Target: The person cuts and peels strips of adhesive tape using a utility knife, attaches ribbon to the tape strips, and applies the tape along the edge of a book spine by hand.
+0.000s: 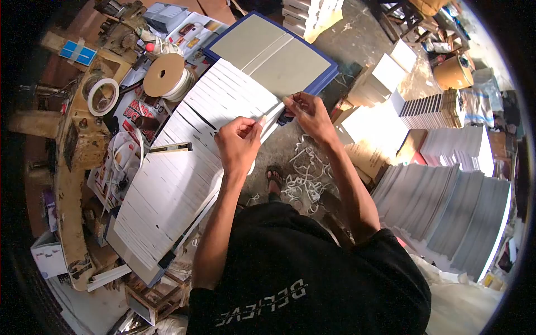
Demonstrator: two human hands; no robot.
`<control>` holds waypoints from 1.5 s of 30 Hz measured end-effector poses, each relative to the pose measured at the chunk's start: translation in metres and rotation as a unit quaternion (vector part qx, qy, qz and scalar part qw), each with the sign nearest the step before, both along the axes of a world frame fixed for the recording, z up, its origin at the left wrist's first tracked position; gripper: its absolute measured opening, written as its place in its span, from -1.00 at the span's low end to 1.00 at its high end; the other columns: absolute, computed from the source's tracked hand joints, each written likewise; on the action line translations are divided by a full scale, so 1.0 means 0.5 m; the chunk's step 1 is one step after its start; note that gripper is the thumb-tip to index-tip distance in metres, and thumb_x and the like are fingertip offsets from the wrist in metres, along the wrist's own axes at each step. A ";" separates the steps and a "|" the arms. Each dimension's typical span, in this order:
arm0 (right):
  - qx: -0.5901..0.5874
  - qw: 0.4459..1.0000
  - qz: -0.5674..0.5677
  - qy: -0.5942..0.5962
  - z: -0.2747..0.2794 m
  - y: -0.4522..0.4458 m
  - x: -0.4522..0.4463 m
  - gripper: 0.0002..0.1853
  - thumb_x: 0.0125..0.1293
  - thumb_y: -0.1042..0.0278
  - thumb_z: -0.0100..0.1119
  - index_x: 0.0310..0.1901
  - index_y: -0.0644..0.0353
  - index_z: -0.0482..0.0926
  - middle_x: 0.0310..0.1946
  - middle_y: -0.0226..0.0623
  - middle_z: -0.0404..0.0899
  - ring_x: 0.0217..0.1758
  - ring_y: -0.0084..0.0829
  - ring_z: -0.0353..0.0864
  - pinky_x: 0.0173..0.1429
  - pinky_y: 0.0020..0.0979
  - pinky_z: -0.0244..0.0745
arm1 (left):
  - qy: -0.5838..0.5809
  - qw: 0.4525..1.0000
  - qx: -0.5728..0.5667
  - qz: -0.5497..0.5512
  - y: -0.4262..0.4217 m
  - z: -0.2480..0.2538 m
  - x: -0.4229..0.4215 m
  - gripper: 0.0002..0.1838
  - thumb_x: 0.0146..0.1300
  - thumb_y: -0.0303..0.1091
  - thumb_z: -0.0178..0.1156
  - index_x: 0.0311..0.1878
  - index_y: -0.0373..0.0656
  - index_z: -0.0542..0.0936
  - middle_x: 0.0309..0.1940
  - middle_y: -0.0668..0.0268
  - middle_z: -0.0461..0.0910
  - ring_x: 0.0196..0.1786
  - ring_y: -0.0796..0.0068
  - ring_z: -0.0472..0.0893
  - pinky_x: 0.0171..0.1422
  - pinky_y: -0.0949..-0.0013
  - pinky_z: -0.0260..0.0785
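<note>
1. Grey floor [352, 33]: tangled white strips [307, 181], a sandalled foot [274, 175] beside them.
2. Worn tabletop [72, 223]: printed sheets [137, 113], a blue label [78, 53] taped on.
3. Grey board [132, 261]: under the near end of the white paper stack [162, 190].

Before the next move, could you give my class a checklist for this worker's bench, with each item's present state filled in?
1. Left hand positioned by the edge of the book row: ok.
2. Right hand near the row's end, beside the blue-edged boards: ok.
3. Something gripped between the fingertips: cannot tell; too small to make out.
4. Slim tool kept off the row: not ok; it lies across it.
5. Spool clear of both hands: ok.
6. Floor beside the foot free of white strips: not ok.
</note>
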State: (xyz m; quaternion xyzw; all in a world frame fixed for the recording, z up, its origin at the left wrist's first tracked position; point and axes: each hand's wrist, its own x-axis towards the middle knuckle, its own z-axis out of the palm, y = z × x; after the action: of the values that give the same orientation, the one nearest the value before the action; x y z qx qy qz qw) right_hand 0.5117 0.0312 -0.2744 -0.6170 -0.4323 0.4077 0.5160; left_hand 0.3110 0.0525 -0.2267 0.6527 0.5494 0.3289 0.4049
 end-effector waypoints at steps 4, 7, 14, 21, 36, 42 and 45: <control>0.008 1.000 0.010 -0.002 0.008 -0.001 -0.003 -0.60 0.44 0.12 0.23 -0.17 0.44 0.61 -0.42 -0.27 0.67 -0.35 -0.55 0.58 -0.23 -0.40 0.49 | 0.013 1.000 0.016 -0.005 -0.004 0.008 0.002 -0.72 0.21 -0.29 0.44 -0.34 -0.38 0.68 -0.56 0.27 0.67 -0.51 0.63 0.56 -0.39 0.45 0.40; 0.020 1.000 0.006 0.004 0.013 -0.004 -0.008 -0.61 0.44 0.14 0.23 -0.18 0.44 0.61 -0.45 -0.27 0.66 -0.39 -0.55 0.57 -0.27 -0.40 0.48 | 0.048 0.999 0.025 0.003 -0.010 0.008 0.005 -0.71 0.21 -0.27 0.44 -0.34 -0.38 0.69 -0.57 0.27 0.67 -0.52 0.62 0.56 -0.39 0.45 0.40; 0.013 0.999 0.005 -0.035 -0.001 0.003 -0.002 -0.66 0.42 0.20 0.26 -0.21 0.43 0.62 -0.56 -0.25 0.58 -0.50 -0.56 0.47 -0.39 -0.37 0.39 | 0.045 0.999 0.015 -0.001 -0.008 0.008 0.004 -0.70 0.22 -0.26 0.43 -0.36 -0.37 0.68 -0.60 0.31 0.63 -0.54 0.65 0.52 -0.42 0.48 0.36; 0.019 0.998 -0.017 -0.052 0.030 -0.007 0.000 -0.73 0.41 0.31 0.27 -0.18 0.43 0.61 -0.49 -0.23 0.67 -0.43 -0.53 0.61 -0.27 -0.41 0.54 | 0.044 0.999 0.022 -0.003 -0.010 0.016 0.007 -0.70 0.24 -0.26 0.43 -0.37 -0.37 0.68 -0.63 0.34 0.60 -0.56 0.68 0.49 -0.44 0.49 0.34; 0.275 0.859 0.186 -0.391 0.055 0.013 0.070 -0.64 0.09 0.55 0.38 -0.01 0.17 0.72 0.01 -0.29 0.71 0.05 -0.24 0.62 0.05 -0.27 0.63 | 0.042 0.999 0.032 -0.008 -0.005 0.006 0.002 -0.69 0.25 -0.24 0.42 -0.37 -0.36 0.68 -0.65 0.36 0.58 -0.57 0.69 0.46 -0.46 0.49 0.31; 0.349 0.787 0.211 -0.463 0.058 0.016 0.073 -0.58 -0.06 0.54 0.35 -0.05 0.22 0.73 0.06 -0.34 0.71 0.07 -0.25 0.59 -0.02 -0.35 0.65 | 0.027 1.000 0.012 -0.008 -0.007 0.008 0.003 -0.72 0.25 -0.29 0.42 -0.37 -0.36 0.66 -0.63 0.37 0.58 -0.58 0.70 0.46 -0.48 0.51 0.29; 0.353 0.782 0.193 -0.476 0.051 0.015 0.071 -0.53 -0.09 0.54 0.29 -0.02 0.20 0.73 0.09 -0.37 0.69 0.10 -0.26 0.56 0.08 -0.38 0.62 | 0.020 1.000 0.016 -0.009 -0.009 0.007 0.004 -0.74 0.25 -0.32 0.42 -0.37 -0.36 0.66 -0.63 0.37 0.58 -0.58 0.70 0.47 -0.48 0.52 0.30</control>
State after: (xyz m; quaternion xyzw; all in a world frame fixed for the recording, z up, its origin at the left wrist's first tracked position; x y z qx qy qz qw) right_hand 0.5474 0.0385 -0.2490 -0.4112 -0.8466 -0.0276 0.3368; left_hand 0.3131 0.0479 -0.2229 0.6703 0.5462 0.3209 0.3866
